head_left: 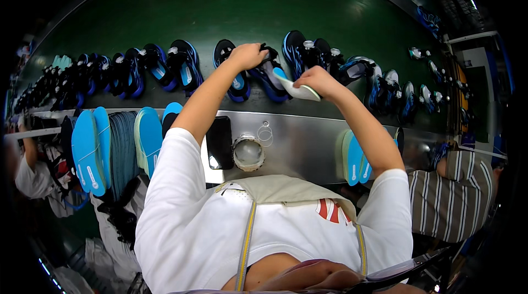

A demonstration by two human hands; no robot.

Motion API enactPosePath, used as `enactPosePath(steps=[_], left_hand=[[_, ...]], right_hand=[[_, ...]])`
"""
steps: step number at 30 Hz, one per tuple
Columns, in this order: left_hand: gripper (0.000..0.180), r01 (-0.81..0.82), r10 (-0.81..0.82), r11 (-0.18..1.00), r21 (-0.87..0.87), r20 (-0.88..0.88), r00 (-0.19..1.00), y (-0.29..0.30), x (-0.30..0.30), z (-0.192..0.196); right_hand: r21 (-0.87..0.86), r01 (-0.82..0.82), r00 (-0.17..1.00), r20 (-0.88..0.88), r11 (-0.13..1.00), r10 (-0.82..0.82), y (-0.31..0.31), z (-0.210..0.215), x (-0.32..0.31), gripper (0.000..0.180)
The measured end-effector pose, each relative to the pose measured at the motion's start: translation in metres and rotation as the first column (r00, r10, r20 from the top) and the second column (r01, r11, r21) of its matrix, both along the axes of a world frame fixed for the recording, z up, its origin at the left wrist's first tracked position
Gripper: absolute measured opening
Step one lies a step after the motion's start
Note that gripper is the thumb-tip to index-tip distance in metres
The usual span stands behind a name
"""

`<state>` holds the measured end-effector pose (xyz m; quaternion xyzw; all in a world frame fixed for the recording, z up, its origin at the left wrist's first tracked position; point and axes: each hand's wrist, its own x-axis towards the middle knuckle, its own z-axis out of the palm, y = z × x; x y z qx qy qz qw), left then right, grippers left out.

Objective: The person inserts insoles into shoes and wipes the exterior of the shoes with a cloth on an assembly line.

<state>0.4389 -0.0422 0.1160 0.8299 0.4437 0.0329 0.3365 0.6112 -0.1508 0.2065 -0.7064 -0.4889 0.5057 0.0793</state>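
Observation:
My right hand (320, 82) is closed on an insole (300, 92), pale on one face with a blue end. The insole is tilted and bent just above a black and blue sneaker (269, 78). My left hand (248, 56) has its fingers closed at the top of that same sneaker, by its tongue and collar. Another sneaker (238, 86), with a blue insole in it, lies just left of it, partly behind my left forearm. To the right, a dark sneaker with blue stripes (295, 55) lies near my right hand.
Rows of sneakers (186, 66) line the green belt (220, 3) on both sides. Stacked blue insoles (91, 154) stand at the left, more insoles (353, 154) at the right. On the metal ledge (297, 134) lie a phone (220, 143) and a round container (248, 154). Other people sit at both sides.

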Motion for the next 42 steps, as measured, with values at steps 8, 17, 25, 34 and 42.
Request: enactPosePath(steps=[8,17,25,34,42], left_hand=[[0.033,-0.116,0.141,0.985,-0.124,0.217,0.966,-0.009,-0.005,-0.024],[0.029,-0.07,0.135,0.981,-0.18,0.381,0.914,-0.013,-0.009,-0.028],[0.037,-0.174,0.256,0.959,-0.222,0.423,0.869,-0.022,-0.014,-0.045],[0.045,-0.269,0.378,0.903,-0.335,0.324,0.867,-0.023,-0.016,-0.029],[0.04,-0.265,0.335,0.937,-0.228,0.37,0.867,-0.023,-0.021,-0.045]], right_hand=[[-0.189,-0.051,0.996,-0.08,0.981,0.037,0.025,0.007,-0.033,0.022],[0.374,-0.613,0.741,0.579,0.696,0.34,0.004,-0.103,-0.048,0.014],[0.18,-0.609,0.655,0.663,0.772,0.363,-0.005,-0.066,-0.063,0.026],[0.02,-0.723,0.557,0.608,0.691,0.566,0.016,-0.088,-0.067,0.017],[0.005,-0.813,0.423,0.691,0.582,0.586,0.024,-0.126,-0.075,0.018]])
